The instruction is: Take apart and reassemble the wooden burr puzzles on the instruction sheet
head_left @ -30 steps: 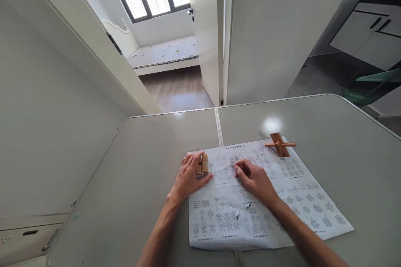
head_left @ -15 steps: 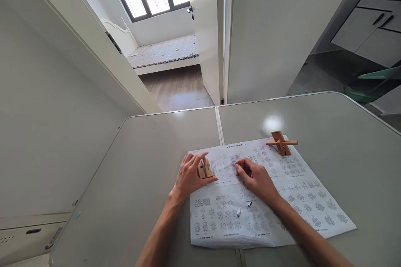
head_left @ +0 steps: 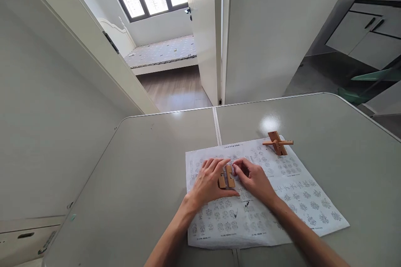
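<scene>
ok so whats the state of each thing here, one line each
left hand: on the sheet, fingers around two small wooden pieces
wooden pieces: side by side, between the two hands
right hand: fingertips at the pieces, whether gripping cannot be told
printed sheet: flat on the table, creased
wooden cross puzzle: assembled, untouched, at the sheet's far edge
table: two halves, seam closed
door: open

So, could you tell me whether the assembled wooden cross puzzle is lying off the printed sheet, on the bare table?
No, the wooden cross puzzle rests on the far right corner of the printed sheet, apart from both hands.
</scene>
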Available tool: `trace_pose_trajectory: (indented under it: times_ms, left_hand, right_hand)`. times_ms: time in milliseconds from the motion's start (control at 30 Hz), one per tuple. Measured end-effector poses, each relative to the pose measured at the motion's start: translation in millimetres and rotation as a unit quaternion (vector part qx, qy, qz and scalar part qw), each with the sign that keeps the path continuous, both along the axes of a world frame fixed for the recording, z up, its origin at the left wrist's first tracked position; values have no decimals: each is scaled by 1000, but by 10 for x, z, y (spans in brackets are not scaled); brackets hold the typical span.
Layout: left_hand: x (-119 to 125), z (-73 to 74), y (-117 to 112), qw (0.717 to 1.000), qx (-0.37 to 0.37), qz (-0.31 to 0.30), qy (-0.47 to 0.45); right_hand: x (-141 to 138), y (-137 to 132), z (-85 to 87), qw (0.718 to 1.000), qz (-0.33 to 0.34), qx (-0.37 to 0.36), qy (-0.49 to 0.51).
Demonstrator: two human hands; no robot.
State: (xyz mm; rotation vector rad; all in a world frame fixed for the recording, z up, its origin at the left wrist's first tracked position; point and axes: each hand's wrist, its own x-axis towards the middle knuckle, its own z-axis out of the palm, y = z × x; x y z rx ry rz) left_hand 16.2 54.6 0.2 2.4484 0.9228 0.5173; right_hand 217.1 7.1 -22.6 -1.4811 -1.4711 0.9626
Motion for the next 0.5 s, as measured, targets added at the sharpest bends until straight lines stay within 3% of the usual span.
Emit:
trace_pose_trajectory:
  times_ms: [300, 400, 500]
  left_hand:
    - [-395, 64, 161, 998, -55, 21, -1]
    - [-455, 43, 184, 992, -100, 45, -70]
    - [-497, 22, 204, 960, -203, 50, -184]
  right_hand:
    - [-24, -17, 10, 999, -12, 33, -16]
    - [-26, -25, 19, 996, 2, 68, -53]
    - [-14, -36, 35, 989, 48, 104, -91]
